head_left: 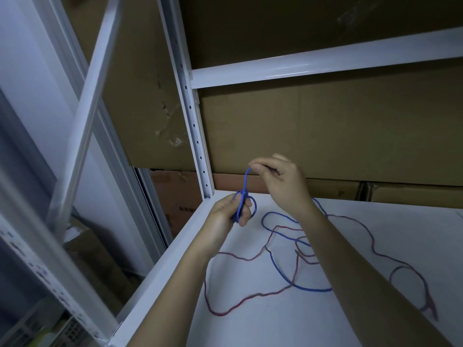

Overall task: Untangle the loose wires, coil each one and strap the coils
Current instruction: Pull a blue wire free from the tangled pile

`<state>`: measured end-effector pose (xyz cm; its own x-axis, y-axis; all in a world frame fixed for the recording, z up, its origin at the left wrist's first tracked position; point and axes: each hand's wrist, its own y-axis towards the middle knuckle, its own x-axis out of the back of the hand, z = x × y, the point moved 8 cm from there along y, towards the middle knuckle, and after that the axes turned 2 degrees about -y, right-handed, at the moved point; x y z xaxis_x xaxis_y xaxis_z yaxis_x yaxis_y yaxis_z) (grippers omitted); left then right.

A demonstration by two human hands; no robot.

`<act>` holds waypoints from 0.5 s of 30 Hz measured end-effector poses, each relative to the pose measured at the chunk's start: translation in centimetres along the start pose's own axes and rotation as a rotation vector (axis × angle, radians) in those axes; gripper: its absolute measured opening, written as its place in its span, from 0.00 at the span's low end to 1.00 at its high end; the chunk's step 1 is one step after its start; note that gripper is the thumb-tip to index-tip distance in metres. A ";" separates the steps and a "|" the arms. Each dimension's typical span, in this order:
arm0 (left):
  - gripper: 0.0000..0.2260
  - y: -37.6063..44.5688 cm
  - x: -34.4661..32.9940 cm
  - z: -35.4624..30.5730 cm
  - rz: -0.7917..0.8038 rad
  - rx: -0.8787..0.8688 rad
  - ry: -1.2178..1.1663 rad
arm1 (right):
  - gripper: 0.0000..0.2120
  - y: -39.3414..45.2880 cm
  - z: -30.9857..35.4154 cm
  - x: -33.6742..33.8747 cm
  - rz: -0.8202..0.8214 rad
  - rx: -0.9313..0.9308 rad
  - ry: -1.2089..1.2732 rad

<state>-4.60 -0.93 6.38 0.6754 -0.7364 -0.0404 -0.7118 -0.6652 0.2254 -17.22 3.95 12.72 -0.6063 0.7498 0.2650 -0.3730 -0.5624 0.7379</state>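
Above the white shelf surface (pixel 325 329), in the head view, both bare hands work on a blue wire (pixel 295 285). The left hand (pixel 226 215) has its fingers curled round a small bundle of blue loops, gripping them against the palm; one loop bulges out to the right of its fingertips. From the top of that bundle a blue strand rises straight up to the right hand (pixel 280 180), which pinches the strand between thumb and forefinger, the remaining fingers loosely bent behind. The right hand's fingers sit higher than the left hand's and a little to their right, with the taut strand running between the two grips.

Below and to the right of the left fingers, the rest of the blue wire lies slack on the shelf in wide curves, passing under the right forearm. A red wire (pixel 250 296) sprawls across the same surface, crossing the blue one at several spots beneath the forearm and trailing to the far right, where its end is blurred.

Behind the right fingers stand brown cardboard boxes (pixel 338 134), framed by a white perforated rack post (pixel 198 141) to the left of both hands and a white crossbeam (pixel 325 63) above.
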 end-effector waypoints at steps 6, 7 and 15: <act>0.15 -0.3 1.1 0.1 -0.059 -0.034 -0.297 | 0.07 -2.4 -3.1 -3.3 0.251 -0.082 -0.176; 0.14 -0.2 1.2 -0.2 -0.064 -0.043 -0.348 | 0.08 -3.1 -3.2 -4.0 0.295 -0.070 -0.229; 0.14 1.6 3.9 0.3 -0.289 -0.084 -0.496 | 0.15 -7.5 -3.4 -7.1 0.489 0.027 -0.430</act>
<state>-3.14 -4.94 6.31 0.6546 -0.5094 -0.5586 -0.4803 -0.8508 0.2131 -12.48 1.68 3.19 -0.3641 0.4856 0.7947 -0.1045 -0.8692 0.4832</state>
